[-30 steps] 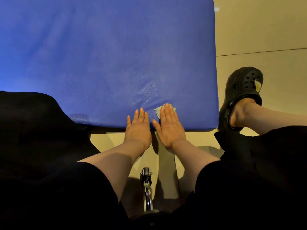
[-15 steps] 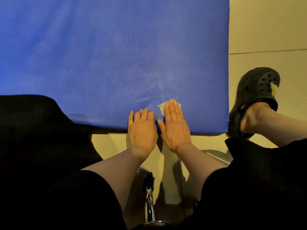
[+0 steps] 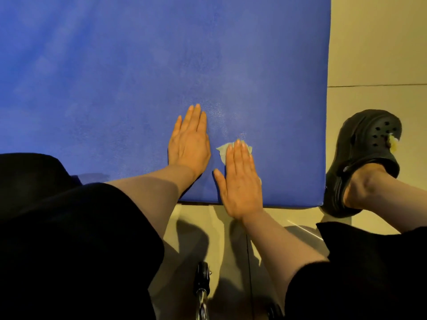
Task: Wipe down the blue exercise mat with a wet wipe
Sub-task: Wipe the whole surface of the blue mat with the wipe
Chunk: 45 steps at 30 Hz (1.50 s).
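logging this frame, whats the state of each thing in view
blue mat: lying flat, faint sheen near the hands
wet wipe: pressed flat under the right hand
right hand: fingers straight, on the wipe
left hand: flat on the mat, holds nothing
black clog: on a foot, beside the mat

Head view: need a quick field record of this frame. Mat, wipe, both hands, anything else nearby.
mat: blue exercise mat, flat, fills most of the view; near right corner in frame
wipe: wet wipe, pale, mostly hidden under the right hand, edges showing past the fingertips
right hand: right hand, flat, fingers straight, pressing the wipe near the mat's near edge
left hand: left hand, flat on bare mat, beside the right hand, apart from the wipe
floor: beige tiled floor
other: black clog on a foot right of the mat
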Each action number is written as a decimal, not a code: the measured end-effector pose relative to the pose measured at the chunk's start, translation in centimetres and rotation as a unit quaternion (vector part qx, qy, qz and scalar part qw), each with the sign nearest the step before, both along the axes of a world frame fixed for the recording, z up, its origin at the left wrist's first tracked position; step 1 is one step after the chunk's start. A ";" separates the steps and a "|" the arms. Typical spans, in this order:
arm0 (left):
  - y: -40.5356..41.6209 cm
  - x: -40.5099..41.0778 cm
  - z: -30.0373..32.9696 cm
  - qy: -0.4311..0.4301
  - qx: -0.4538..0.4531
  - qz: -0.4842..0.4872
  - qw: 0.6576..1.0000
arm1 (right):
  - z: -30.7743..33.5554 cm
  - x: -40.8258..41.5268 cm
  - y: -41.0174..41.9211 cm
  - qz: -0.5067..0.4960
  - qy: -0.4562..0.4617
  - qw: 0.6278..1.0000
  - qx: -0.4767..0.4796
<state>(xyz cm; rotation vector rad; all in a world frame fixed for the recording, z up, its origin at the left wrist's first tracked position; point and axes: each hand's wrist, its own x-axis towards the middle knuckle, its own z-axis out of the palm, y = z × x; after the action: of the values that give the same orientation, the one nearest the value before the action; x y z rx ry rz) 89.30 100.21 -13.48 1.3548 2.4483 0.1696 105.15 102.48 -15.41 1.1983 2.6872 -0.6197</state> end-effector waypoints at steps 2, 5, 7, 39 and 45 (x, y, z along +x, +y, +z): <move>1.4 -1.1 -0.3 0.004 -0.001 0.001 1.000 | 0.2 0.0 -0.8 0.005 -0.005 1.000 -0.001; 3.1 -2.1 -1.5 0.020 -0.012 -0.009 1.000 | -0.2 -2.8 3.2 0.015 -0.002 1.000 0.011; 3.6 -2.4 -2.5 0.044 -0.016 -0.011 0.999 | -0.7 -6.0 7.3 0.018 0.013 1.000 0.019; 3.8 -2.7 -5.4 0.115 0.052 0.011 0.992 | -3.0 -13.8 16.0 0.062 0.061 0.991 0.100; 4.0 -2.4 -5.4 0.114 0.086 0.014 0.990 | -2.9 -9.1 12.2 0.077 0.079 0.988 0.105</move>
<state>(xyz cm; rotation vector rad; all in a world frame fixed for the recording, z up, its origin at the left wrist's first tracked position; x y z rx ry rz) 86.87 104.24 -18.92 1.4862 2.6951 0.2506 96.08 114.71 -18.31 1.0106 3.0075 -0.4345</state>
